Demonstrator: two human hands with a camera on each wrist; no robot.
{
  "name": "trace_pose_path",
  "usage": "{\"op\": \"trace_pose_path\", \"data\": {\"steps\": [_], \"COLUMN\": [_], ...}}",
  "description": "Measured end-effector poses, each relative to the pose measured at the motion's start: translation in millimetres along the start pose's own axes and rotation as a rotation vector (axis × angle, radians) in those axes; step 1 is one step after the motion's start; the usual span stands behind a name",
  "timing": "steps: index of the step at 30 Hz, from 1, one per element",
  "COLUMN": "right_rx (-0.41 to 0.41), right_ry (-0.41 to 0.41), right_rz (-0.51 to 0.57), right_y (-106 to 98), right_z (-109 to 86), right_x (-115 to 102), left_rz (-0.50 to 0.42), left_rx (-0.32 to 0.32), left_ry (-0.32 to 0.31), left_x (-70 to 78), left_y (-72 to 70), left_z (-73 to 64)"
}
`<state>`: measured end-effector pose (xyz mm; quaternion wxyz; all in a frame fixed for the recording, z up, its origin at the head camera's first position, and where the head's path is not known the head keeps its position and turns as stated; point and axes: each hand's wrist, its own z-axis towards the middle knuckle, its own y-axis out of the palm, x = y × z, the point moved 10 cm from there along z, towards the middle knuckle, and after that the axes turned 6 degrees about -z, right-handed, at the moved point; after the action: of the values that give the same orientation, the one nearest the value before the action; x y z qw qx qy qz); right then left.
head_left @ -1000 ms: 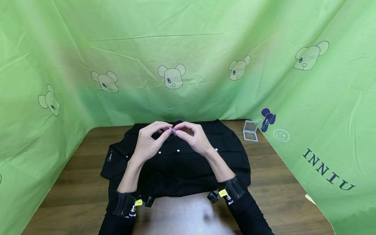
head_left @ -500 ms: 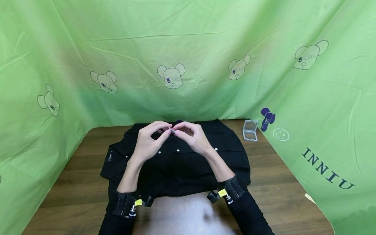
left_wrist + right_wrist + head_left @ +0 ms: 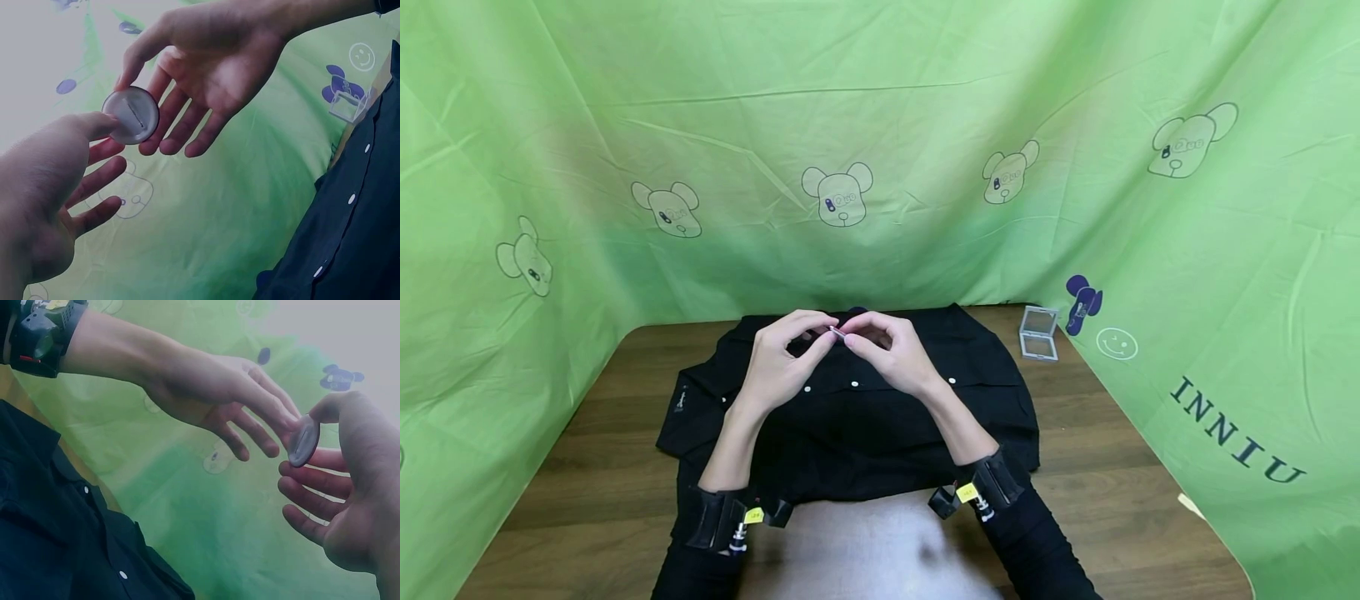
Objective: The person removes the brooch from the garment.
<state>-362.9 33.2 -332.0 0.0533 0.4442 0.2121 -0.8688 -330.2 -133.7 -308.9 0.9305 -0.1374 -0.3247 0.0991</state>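
Observation:
A round pin-back button badge (image 3: pixel 132 117) is held up between both hands, its silvery back and the straight pin across it facing the left wrist camera. My left hand (image 3: pixel 778 362) pinches one edge between thumb and fingertips. Opposite, my right hand (image 3: pixel 897 360) pinches the other edge the same way, and its thumb lies at the rim. The remaining fingers of both hands spread loosely in the wrist views. Below the hands a dark short-sleeved shirt (image 3: pixel 880 437) with white buttons lies spread out on the table. In the head view the badge shows only as a thin edge.
A small clear hinged case (image 3: pixel 1039 335) stands opened at the back right of the wooden table (image 3: pixel 1112 500). Green printed cloth (image 3: pixel 910 108) hangs around the back and sides. A pale strip (image 3: pixel 1192 508) lies by the right edge.
My right thumb has slid slightly left along the badge. Otherwise both hands, the shirt and the case stay in place.

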Motion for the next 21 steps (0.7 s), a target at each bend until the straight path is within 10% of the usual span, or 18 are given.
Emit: {"op": "trace_pose_path", "data": {"steps": [21], "right_rx": [0.094], "right_ry": [0.014], "right_rz": [-0.193], "right_y": [-14.0], "right_z": [2.0], "right_x": [9.4], "left_rz": [0.105], "left_rx": [-0.009], "left_ry": [-0.070], "left_x": [-16.0], "left_y": [-4.5], "left_z": [-2.9]}}
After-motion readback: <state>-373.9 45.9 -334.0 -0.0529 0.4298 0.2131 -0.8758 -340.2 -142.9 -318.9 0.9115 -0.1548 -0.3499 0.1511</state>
